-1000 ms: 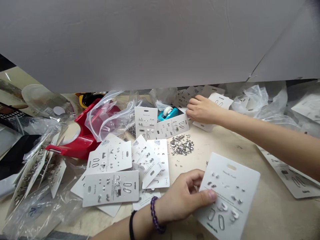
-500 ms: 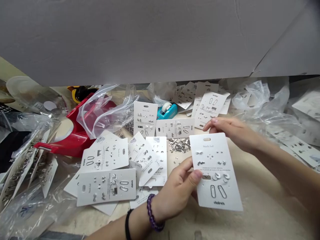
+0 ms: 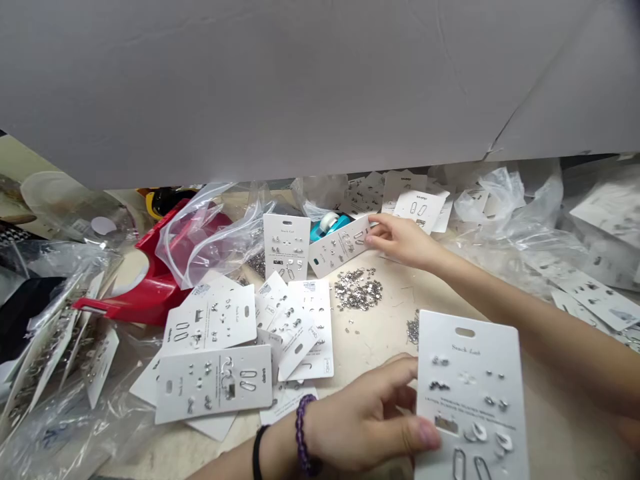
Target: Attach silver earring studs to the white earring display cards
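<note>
My left hand, with a purple bead bracelet and a black band at the wrist, grips a white earring card by its left edge, thumb on the front. Several pairs of earrings are mounted on it; its lower end is cut off by the frame. My right hand reaches forward and pinches the right end of another earring card, which is tilted up at that end. Behind that card, partly covered, is a teal tape dispenser. Just in front lies a pile of small metal earring backs.
An upright earring card stands left of the dispenser. Loose cards overlap at the left, near a red plastic bin and clear bags. More cards and bags lie right. A grey panel overhangs the table.
My right hand has moved left and taken hold of the far card, lifting its right end. The card in my left hand has come nearer and to the right.
</note>
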Available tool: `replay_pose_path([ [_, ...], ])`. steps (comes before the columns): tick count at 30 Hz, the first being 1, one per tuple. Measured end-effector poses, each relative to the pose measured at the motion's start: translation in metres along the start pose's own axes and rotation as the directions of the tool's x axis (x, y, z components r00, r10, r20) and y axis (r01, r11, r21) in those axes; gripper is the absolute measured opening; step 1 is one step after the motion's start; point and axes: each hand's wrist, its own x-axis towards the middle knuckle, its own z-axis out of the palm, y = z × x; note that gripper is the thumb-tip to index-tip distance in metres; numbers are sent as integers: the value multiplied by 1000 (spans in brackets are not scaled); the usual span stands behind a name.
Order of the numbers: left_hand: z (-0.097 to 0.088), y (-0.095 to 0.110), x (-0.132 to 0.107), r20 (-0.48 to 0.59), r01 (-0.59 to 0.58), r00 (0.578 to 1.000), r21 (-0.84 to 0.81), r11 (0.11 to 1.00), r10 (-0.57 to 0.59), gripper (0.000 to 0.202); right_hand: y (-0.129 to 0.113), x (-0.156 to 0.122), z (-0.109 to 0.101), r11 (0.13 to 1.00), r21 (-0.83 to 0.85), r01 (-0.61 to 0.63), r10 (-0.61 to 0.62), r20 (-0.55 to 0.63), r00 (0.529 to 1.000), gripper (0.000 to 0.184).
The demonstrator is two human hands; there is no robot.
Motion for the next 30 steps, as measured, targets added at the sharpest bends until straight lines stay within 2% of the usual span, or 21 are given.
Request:
replay_pose_path([
  [1, 0, 1, 0, 20, 19, 1000, -6, 1000, -19, 49, 1, -2, -2, 1000, 28, -4, 3, 26, 1000, 49],
  [3, 0, 5, -2, 4, 33, 999, 93, 995, -33, 50, 4, -11, -9, 992, 125, -12, 9, 26, 1000, 55],
  [5, 1, 10, -3, -31, 24, 999, 272, 962, -16, 45, 4, -23, -17, 972, 236, -8, 11, -13, 1000, 47],
  [7, 3, 14, -4, -33, 9, 999, 431, 902, 6, 39, 3, -37, -24, 964, 266, 0, 5, -17, 1000, 35],
  [10, 7, 15, -6, 19, -26, 1000, 549, 835, 19, 39, 1, -57, -30, 996, 93, 4, -10, 69, 998, 30],
  [14, 6, 14, -5, 107, -39, 994, 583, 812, -29, 42, 3, -80, -33, 982, -180, 56, -33, 129, 991, 28],
  [16, 6, 12, -3, 168, -26, 983, 552, 833, -80, 42, 7, -89, -37, 964, -256, 68, -23, 175, 984, 28],
  [19, 8, 3, -2, 233, 76, 959, 347, 935, -164, 47, 15, -101, -40, 942, -321, 96, 3, 297, 955, 24],
  [21, 11, -5, -2, 173, 151, 968, 177, 973, -182, 45, 21, -107, -39, 934, -335, 126, -10, 327, 945, 22],
  [23, 13, -11, -2, 64, 183, 980, 85, 979, -189, 35, 25, -109, -35, 915, -371, 158, -39, 310, 950, 21],
  [26, 10, -11, -2, -122, 120, 985, -10, 993, -120, 24, 27, -109, -29, 877, -446, 180, -67, 257, 964, 21],
  [28, 4, -7, 0, -270, 37, 961, -58, 998, -52, 22, 26, -107, -25, 850, -485, 205, -90, 250, 964, 21],
  [30, -2, 0, 3, -409, -41, 912, -122, 992, -13, 20, 24, -107, -21, 827, -506, 243, -118, 267, 956, 20],
])
